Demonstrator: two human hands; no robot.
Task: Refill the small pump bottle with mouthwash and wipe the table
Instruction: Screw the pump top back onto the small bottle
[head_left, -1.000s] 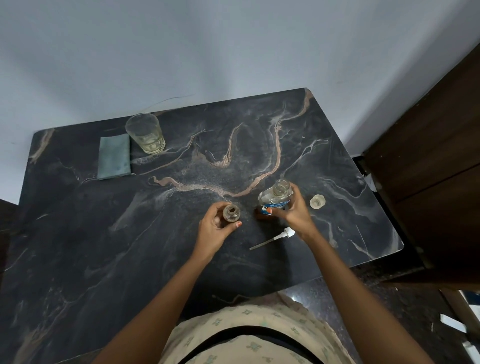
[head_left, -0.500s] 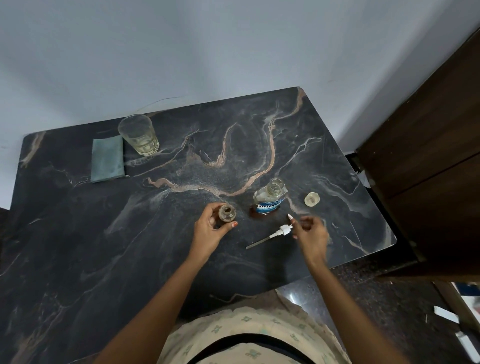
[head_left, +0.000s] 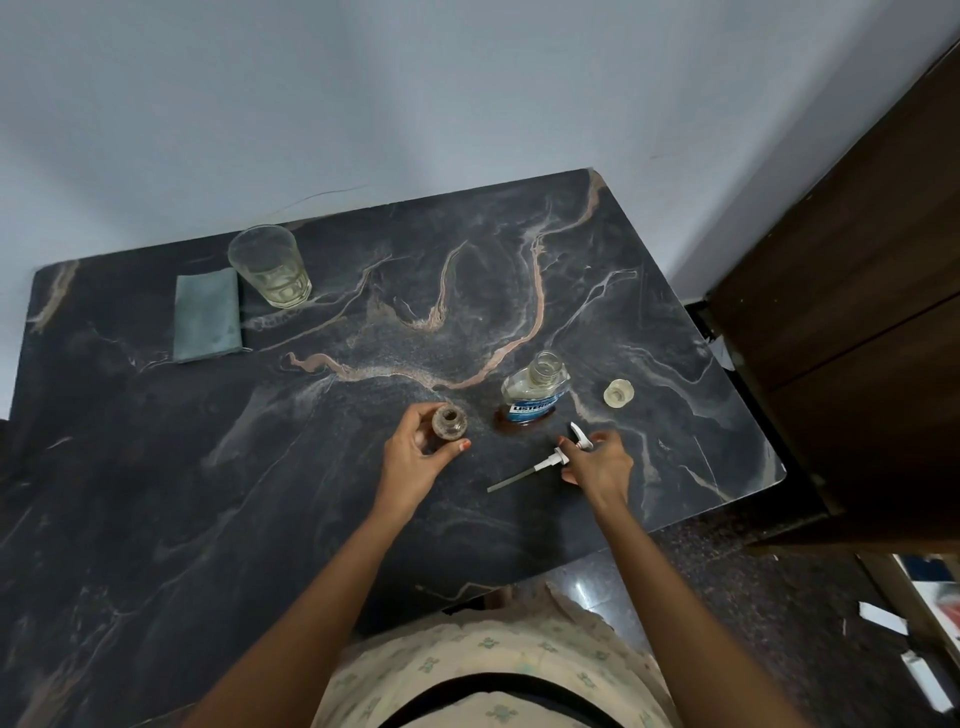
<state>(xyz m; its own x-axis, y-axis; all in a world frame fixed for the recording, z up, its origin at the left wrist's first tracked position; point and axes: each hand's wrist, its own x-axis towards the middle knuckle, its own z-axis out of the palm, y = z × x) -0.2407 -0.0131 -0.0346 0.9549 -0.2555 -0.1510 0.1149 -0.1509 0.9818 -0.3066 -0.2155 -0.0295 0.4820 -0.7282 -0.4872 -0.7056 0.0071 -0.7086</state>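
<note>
The small pump bottle (head_left: 449, 422) stands open on the dark marble table (head_left: 260, 467), and my left hand (head_left: 415, 460) is curled around it. Just to its right stands the clear mouthwash bottle (head_left: 535, 395) with a blue label, uncapped. Its clear cap (head_left: 618, 393) lies further right. The white pump head with its long tube (head_left: 540, 465) lies on the table in front of the mouthwash bottle. My right hand (head_left: 597, 465) has its fingers closed on the pump's top end.
A folded grey-green cloth (head_left: 208, 314) lies at the back left, with a drinking glass (head_left: 270, 265) holding a little pale liquid beside it. A dark wooden cabinet (head_left: 857, 338) stands right of the table. A wall runs behind.
My right hand let go of the mouthwash bottle, which now stands on the table, and came down to the pump head and took hold of it. My left hand stayed on the small bottle.
</note>
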